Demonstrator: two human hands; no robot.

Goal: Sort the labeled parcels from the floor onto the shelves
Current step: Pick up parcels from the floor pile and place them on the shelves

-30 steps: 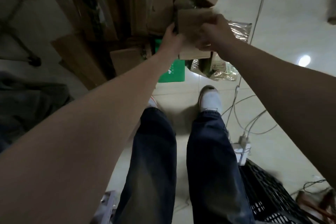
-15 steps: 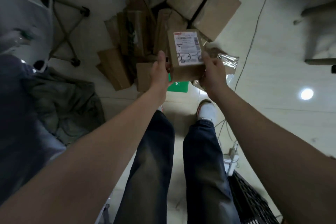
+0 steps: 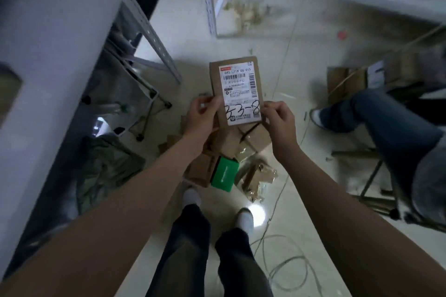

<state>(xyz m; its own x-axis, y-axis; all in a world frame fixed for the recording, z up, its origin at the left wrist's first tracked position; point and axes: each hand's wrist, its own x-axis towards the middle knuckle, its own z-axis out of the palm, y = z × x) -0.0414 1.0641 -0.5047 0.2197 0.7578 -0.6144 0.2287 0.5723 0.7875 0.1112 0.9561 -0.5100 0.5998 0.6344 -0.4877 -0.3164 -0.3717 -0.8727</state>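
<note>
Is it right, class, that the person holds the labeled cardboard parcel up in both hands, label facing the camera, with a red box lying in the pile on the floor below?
One detail is wrong: the box in the pile is green, not red, as the head view shows. The rest stands: the left hand and right hand both have a grip on the labeled parcel, label toward the camera.

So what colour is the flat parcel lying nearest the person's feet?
Green, clearest in the head view.
</note>
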